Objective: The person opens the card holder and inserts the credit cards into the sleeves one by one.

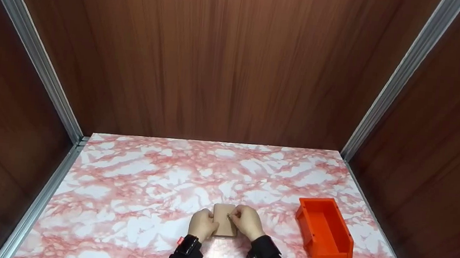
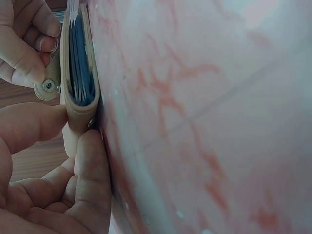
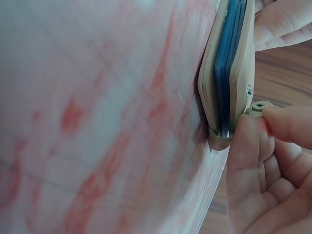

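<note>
A beige card holder (image 1: pixel 222 226) lies on the table in front of me, with blue and clear card sleeves (image 2: pixel 79 63) showing between its covers. My left hand (image 1: pixel 201 225) grips its left side, thumb on the top cover and fingers low at the edge. On the other side, my right hand (image 1: pixel 249 222) pinches the small snap strap (image 3: pixel 256 108) between thumb and index finger. The strap's metal snap (image 2: pixel 48 86) is raised off the cover. A matching metal stud (image 3: pixel 249 90) sits on the top cover.
An orange open-front bin (image 1: pixel 324 231) stands to the right on the pink-and-white marbled table (image 1: pixel 130 187). Brown wood-grain panels (image 1: pixel 220 59) with grey metal corner posts (image 1: pixel 33 44) enclose the table at the back and sides.
</note>
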Motion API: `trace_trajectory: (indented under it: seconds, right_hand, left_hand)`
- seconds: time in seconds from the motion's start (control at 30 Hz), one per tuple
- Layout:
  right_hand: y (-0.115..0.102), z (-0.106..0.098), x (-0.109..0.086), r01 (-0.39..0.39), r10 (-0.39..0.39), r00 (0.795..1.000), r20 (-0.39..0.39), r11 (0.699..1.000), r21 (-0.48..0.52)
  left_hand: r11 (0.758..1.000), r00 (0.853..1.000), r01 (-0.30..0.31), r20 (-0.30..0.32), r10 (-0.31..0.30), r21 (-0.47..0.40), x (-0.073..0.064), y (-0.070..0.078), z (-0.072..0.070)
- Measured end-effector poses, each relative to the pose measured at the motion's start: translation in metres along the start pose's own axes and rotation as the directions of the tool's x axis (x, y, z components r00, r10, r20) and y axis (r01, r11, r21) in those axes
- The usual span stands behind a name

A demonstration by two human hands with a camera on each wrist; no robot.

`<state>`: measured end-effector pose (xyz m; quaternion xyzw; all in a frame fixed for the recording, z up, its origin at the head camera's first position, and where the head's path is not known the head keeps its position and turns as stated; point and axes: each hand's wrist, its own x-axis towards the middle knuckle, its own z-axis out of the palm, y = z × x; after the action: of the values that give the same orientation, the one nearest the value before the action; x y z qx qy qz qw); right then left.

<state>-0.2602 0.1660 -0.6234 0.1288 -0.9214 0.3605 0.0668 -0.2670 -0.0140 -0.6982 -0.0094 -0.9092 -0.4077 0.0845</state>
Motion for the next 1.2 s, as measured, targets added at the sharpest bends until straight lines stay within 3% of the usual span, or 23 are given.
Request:
trace_trajectory:
  seconds: [0.3, 0.5, 0.9, 1.2]
  right_hand:
    - [-0.003, 0.002, 0.001, 0.005, -0.004, 1.000, 0.026, 0.999, -0.033]
    - [-0.005, 0.003, 0.002, 0.024, -0.022, 0.999, 0.030, 0.996, -0.092]
    - [-0.007, 0.008, -0.004, 0.178, -0.200, 0.978, -0.053, 0.945, -0.276]
    - [-0.010, 0.008, -0.007, 0.202, -0.228, 0.972, -0.059, 0.937, -0.284]
  left_hand:
    - [1.000, 1.000, -0.007, -0.029, 0.008, 0.010, -0.005, 0.012, -0.005]
    - [1.000, 1.000, -0.004, -0.024, 0.004, 0.013, -0.002, 0.007, -0.002]
    - [1.000, 1.000, 0.004, -0.014, -0.004, -0.014, 0.002, -0.002, 0.002]
    - [1.000, 1.000, 0.012, -0.017, -0.012, -0.025, 0.001, 0.000, 0.001]
